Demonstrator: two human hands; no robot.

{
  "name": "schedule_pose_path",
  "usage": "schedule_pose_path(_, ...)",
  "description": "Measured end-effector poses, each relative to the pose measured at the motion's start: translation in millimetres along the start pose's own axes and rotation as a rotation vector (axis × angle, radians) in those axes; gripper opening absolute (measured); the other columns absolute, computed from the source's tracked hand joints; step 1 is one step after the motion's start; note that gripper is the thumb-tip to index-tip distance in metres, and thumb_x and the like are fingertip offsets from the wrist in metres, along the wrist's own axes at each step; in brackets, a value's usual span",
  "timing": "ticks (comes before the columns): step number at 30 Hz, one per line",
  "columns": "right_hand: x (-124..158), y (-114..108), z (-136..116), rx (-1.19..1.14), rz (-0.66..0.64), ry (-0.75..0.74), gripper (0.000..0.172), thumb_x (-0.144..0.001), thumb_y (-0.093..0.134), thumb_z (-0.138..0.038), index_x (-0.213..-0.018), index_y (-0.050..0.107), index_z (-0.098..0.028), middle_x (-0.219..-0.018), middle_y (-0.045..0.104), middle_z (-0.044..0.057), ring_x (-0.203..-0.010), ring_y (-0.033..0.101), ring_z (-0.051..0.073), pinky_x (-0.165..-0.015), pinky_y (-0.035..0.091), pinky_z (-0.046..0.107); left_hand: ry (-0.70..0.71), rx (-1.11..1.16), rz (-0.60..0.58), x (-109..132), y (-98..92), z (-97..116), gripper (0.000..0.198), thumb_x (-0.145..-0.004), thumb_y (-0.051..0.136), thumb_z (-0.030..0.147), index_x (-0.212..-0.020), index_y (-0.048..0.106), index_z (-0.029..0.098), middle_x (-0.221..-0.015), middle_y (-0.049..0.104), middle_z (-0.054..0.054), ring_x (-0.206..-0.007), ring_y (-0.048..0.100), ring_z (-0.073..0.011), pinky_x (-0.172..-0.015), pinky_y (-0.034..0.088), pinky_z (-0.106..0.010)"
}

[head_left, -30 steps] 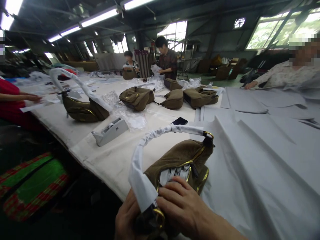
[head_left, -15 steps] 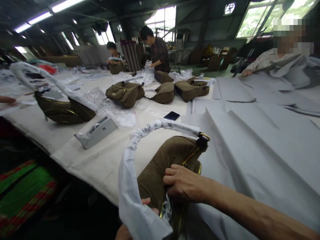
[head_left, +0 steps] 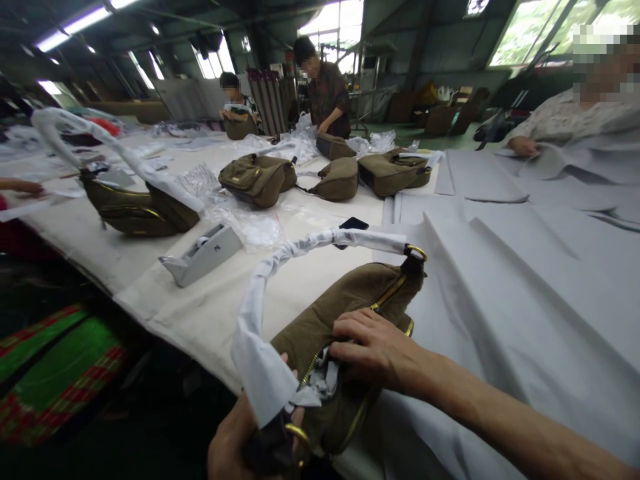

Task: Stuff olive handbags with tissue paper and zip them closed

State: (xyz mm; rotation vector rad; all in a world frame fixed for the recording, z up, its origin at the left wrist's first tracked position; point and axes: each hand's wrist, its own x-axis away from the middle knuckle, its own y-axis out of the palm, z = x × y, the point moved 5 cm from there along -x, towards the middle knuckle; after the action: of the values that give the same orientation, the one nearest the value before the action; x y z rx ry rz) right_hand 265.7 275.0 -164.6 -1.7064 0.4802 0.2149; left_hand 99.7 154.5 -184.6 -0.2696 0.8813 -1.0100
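An olive-brown bag [head_left: 325,313] lies at the table's near edge, its gold zipper partly open and pale crumpled stuffing [head_left: 323,381] showing in the gap. Its strap [head_left: 250,327], wrapped in white paper, arches up over the left side. My right hand [head_left: 367,347] rests over the opening, fingers curled at the stuffing and zipper edge; what the fingertips grip is hidden. Gripping the bag's near end by the strap base and gold ring is my left hand [head_left: 235,437], partly covered by the strap.
A grey tape dispenser [head_left: 207,257] and a dark phone [head_left: 354,225] lie beyond the bag. Another wrapped-strap bag [head_left: 143,210] stands left, more bags [head_left: 260,180] farther back. Grey sheets [head_left: 525,280] cover the right side, where a person's hand [head_left: 524,146] rests.
The bag's near end and gold ring have come into view, with my left hand there. The zipper gap looks wider, showing more stuffing. My right hand's fingers have loosened and shifted over the opening.
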Motion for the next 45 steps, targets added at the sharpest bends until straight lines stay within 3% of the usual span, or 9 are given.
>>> schedule_pose_path(3, 2.3, -6.2, -27.1, 0.016, 0.141, -0.065, 0.024, -0.095, 0.045, -0.025, -0.113, 0.053, -0.012, -0.103, 0.062, 0.009, -0.110, 0.047, 0.020, -0.094, 0.034, 0.036, 0.102, -0.058, -0.067, -4.3, -2.2, -0.3, 0.028, -0.081, 0.058, 0.025, -0.107, 0.059, 0.016, -0.113, 0.066, -0.011, -0.101, 0.064, -0.0266, -0.081, 0.059, -0.034)
schedule_pose_path(11, -33.9, 23.8, -33.5, -0.312, -0.217, -0.088, 0.020, -0.090, 0.052, -0.034, -0.098, 0.057, -0.017, -0.088, 0.064, 0.003, -0.081, 0.054, 0.015, -0.071, 0.040, 0.025, 0.232, 0.174, -0.058, 8.0, 1.8, -2.5, 0.037, -0.079, 0.056, 0.012, -0.115, 0.054, 0.018, -0.126, 0.056, -0.013, -0.118, 0.052, -0.0320, -0.098, 0.047, -0.050)
schedule_pose_path(15, -43.2, 20.5, -28.5, -0.511, -0.229, -0.104, 0.025, -0.087, 0.057, -0.038, -0.098, 0.059, -0.016, -0.087, 0.063, 0.004, -0.080, 0.056, 0.014, -0.070, 0.041, 0.022, 0.108, 0.222, -0.070, 12.1, 1.9, -6.8, 0.049, -0.075, 0.066, 0.023, -0.122, 0.053, 0.024, -0.130, 0.054, -0.010, -0.120, 0.050, -0.0340, -0.094, 0.051, -0.049)
schedule_pose_path(20, -41.3, 14.0, -41.8, -0.648, -0.100, -0.002, 0.029, -0.080, 0.064, -0.032, -0.102, 0.059, -0.014, -0.097, 0.062, 0.009, -0.089, 0.054, 0.019, -0.081, 0.039, 0.029, -0.099, 0.451, -0.069, 17.2, 6.6, -16.9, 0.093, -0.066, 0.076, 0.044, -0.141, 0.023, 0.028, -0.138, 0.045, -0.012, -0.122, 0.048, -0.0331, -0.094, 0.052, -0.045)
schedule_pose_path(25, -48.4, 17.4, -50.5, -0.982, -0.332, 0.113, 0.007, -0.080, 0.053, -0.011, -0.084, 0.058, -0.013, -0.076, 0.055, -0.002, -0.067, 0.052, 0.009, -0.061, 0.040, 0.017, -0.020, 0.313, -0.239, 4.5, 11.6, -9.3, 0.107, -0.058, 0.081, 0.039, -0.142, 0.016, 0.028, -0.125, 0.056, -0.012, -0.116, 0.053, -0.0348, -0.093, 0.051, -0.050)
schedule_pose_path(30, -49.3, 9.5, -52.7, -0.769, -0.286, 0.069, 0.007, -0.086, 0.053, -0.018, -0.086, 0.057, -0.013, -0.079, 0.059, -0.001, -0.074, 0.055, 0.010, -0.067, 0.043, 0.018, 0.130, 0.120, -0.285, -7.5, 2.3, -6.3, 0.059, -0.071, 0.069, 0.023, -0.125, 0.046, 0.021, -0.110, 0.064, -0.008, -0.106, 0.061, -0.0266, -0.085, 0.058, -0.035)
schedule_pose_path(33, -33.4, 5.6, -51.2, -0.347, -0.073, 0.040, 0.034, -0.089, 0.053, -0.038, -0.111, 0.054, -0.012, -0.109, 0.061, 0.011, -0.104, 0.053, 0.020, -0.092, 0.040, 0.031, 0.238, 0.024, -0.167, -9.0, -2.7, -7.2, 0.042, -0.075, 0.064, 0.015, -0.116, 0.054, 0.016, -0.115, 0.062, -0.009, -0.108, 0.060, -0.0219, -0.095, 0.051, -0.031)
schedule_pose_path(36, -14.9, 15.2, -47.6, -0.111, -0.047, 0.029, 0.052, -0.087, 0.053, -0.048, -0.122, 0.048, -0.009, -0.123, 0.055, 0.015, -0.121, 0.041, 0.026, -0.100, 0.033, 0.037, 0.335, -0.024, -0.067, -8.4, -1.9, -4.4, 0.035, -0.075, 0.063, 0.009, -0.110, 0.058, 0.013, -0.112, 0.063, -0.008, -0.108, 0.059, -0.0193, -0.102, 0.045, -0.031)
schedule_pose_path(45, -30.4, 35.6, -24.9, -0.144, -0.274, -0.014, 0.028, -0.081, 0.060, -0.044, -0.077, 0.053, -0.017, -0.073, 0.059, 0.001, -0.063, 0.050, 0.013, -0.058, 0.035, 0.028, 0.277, 0.137, 0.045, -16.3, 0.7, 5.7, 0.015, -0.078, 0.056, 0.008, -0.086, 0.061, 0.019, -0.082, 0.069, -0.001, -0.084, 0.067, -0.0192, -0.087, 0.055, -0.038)
